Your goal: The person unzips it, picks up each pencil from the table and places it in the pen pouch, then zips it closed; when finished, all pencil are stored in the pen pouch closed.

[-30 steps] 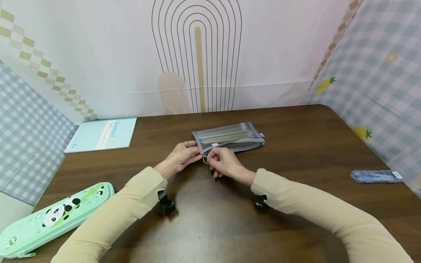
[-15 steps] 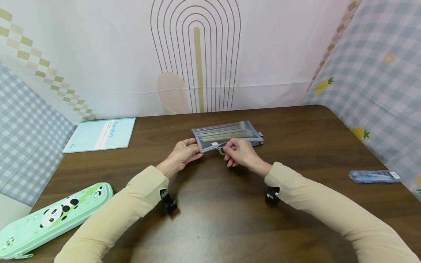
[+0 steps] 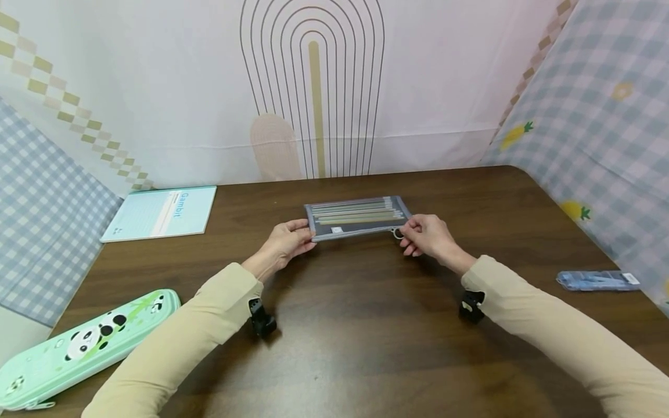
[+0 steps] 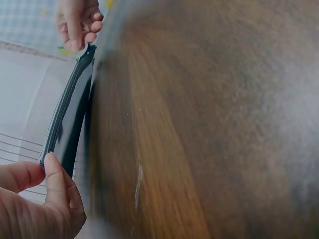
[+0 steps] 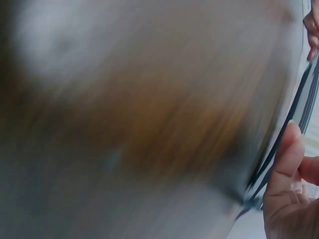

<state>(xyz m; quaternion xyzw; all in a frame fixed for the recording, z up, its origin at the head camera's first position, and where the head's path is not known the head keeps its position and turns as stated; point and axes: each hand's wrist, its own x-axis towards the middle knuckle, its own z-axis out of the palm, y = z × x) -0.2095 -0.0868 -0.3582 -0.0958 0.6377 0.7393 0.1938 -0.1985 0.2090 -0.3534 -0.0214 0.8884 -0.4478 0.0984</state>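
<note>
A grey see-through zip pouch [image 3: 360, 228] lies at the middle back of the table, with several long thin sticks [image 3: 355, 212] visible inside. My left hand [image 3: 284, 244] pinches its front left corner between thumb and fingers, as the left wrist view also shows. At the front right end, my right hand [image 3: 431, 237] pinches the ring-shaped zipper pull [image 3: 397, 233]. The zip edge runs straight between the two hands and looks closed along its length. In the right wrist view the pouch edge [image 5: 299, 107] passes behind my right fingers, and the ring is not made out there.
On the brown table [image 3: 334, 325], a light blue notebook [image 3: 159, 213] lies at the back left. A green panda pencil case [image 3: 91, 348] sits at the front left, beside my left sleeve. Toward the right edge lies a small blue clear packet [image 3: 597, 280].
My right hand has slid the zipper pull from the pouch's left end to its right end. The gaping front edge has drawn together. My left hand keeps its grip on the corner.
</note>
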